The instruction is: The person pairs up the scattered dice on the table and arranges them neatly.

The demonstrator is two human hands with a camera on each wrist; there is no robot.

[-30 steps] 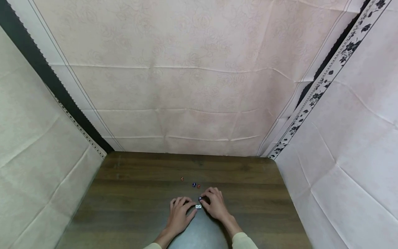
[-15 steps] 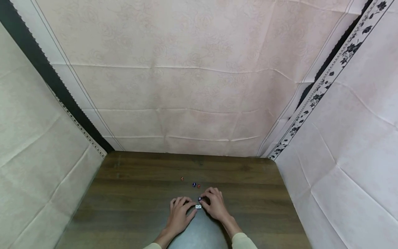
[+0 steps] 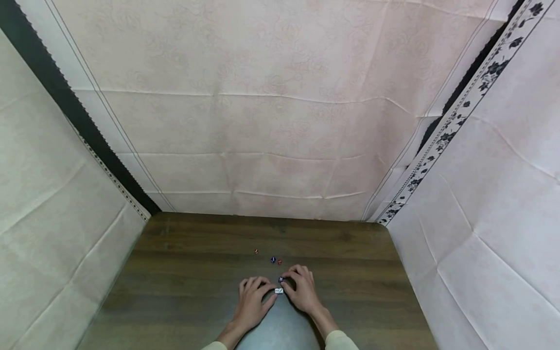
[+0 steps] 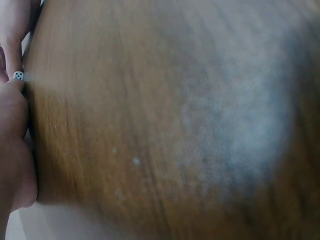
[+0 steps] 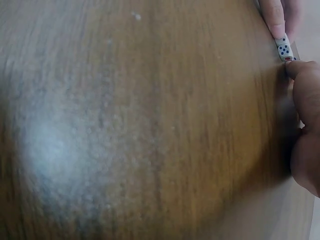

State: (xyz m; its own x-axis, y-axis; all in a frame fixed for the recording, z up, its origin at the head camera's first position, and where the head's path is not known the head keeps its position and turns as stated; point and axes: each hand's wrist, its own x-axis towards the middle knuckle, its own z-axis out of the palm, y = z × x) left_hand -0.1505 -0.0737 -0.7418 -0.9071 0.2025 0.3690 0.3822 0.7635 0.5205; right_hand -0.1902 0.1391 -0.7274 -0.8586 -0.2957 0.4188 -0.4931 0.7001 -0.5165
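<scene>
Two white dice (image 3: pixel 279 290) lie side by side on the table, in front of the person. My left hand (image 3: pixel 252 304) pinches the left end of this pair between thumb and index finger. Just behind the pair, a dark blue die (image 3: pixel 281 279) is pinched by the thumb and index finger of my right hand (image 3: pixel 304 293). In the right wrist view, black pips show on the white dice (image 5: pixel 284 49), with a thumb at each end of the pair. One white die (image 4: pixel 18 75) peeks out beyond the thumb in the left wrist view.
Farther back on the wooden table (image 3: pixel 183 272) lie a blue die (image 3: pixel 273 260), a red die (image 3: pixel 280 262) beside it, and a small orange die (image 3: pixel 256 251) to the left. Pale cloths (image 3: pixel 271 126) hang behind the table and along both sides.
My right hand has shifted very slightly toward the person, and the dark blue die has turned and moved a touch left. The left hand and white dice look unmoved.
</scene>
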